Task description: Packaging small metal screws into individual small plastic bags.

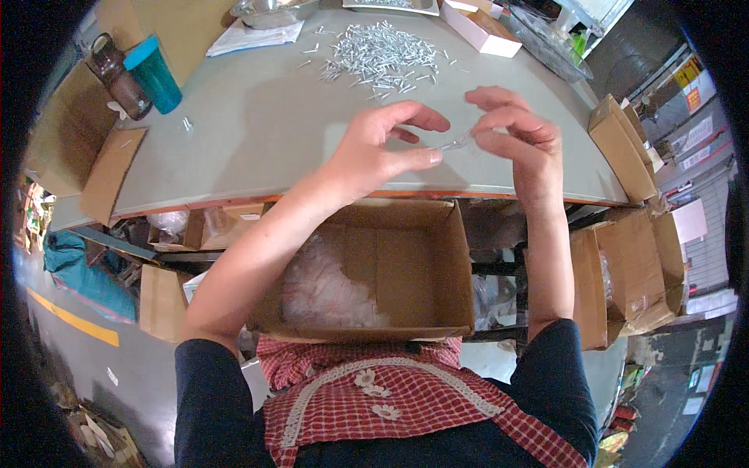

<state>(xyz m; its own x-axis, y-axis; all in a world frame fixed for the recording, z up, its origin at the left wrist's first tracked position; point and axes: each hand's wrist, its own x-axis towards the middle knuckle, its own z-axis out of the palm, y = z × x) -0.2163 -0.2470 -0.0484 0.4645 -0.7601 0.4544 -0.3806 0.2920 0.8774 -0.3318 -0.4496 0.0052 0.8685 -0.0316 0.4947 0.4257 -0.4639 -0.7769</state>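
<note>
Above the front part of the grey table [242,140], my right hand [519,129] pinches a small clear plastic bag [459,143] between thumb and fingers. It is slightly blurred, and whether anything lies inside cannot be made out. My left hand [386,144] is beside it, thumb and fingers apart. The left thumb tip is at the bag's edge; whether it touches is unclear. Beyond both hands a loose heap of small silvery metal pins or screws [381,54] spreads over the tabletop. Below my forearms stands an open cardboard box [417,265] with clear plastic bags [324,288] at its left side.
A teal tumbler [154,74] and a dark bottle [121,76] stand at the left, near a few stray pins [187,123]. A white box [481,30] and a metal bowl [273,12] sit at the back. Cardboard boxes [624,148] flank the right edge.
</note>
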